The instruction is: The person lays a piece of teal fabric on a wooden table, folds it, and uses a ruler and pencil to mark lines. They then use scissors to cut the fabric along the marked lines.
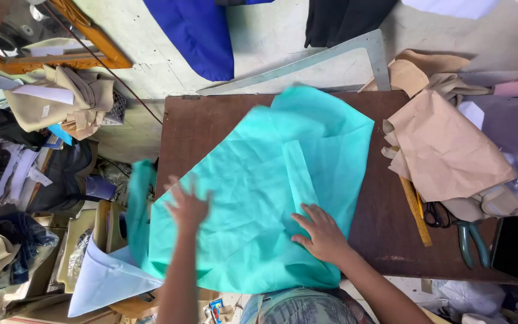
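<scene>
Two bare hands rest on a sheet of turquoise fabric (259,186) spread over a dark brown wooden table (385,240). Head view: the left hand (187,207), blurred, lies flat on the cloth near its left edge, fingers spread apart, gripping nothing. The right hand (322,235) presses palm-down on the cloth near the table's front edge, fingers apart and extended, likewise grasping nothing. The fabric covers the table's left and middle portions; its left margin hangs over the table edge. To the right lie brown paper pattern pieces (445,150), a yellow wooden ruler (416,211), green-handled scissors (469,240) and a black phone (511,246). A large metal square (331,57) lies beyond the table's far edge.
</scene>
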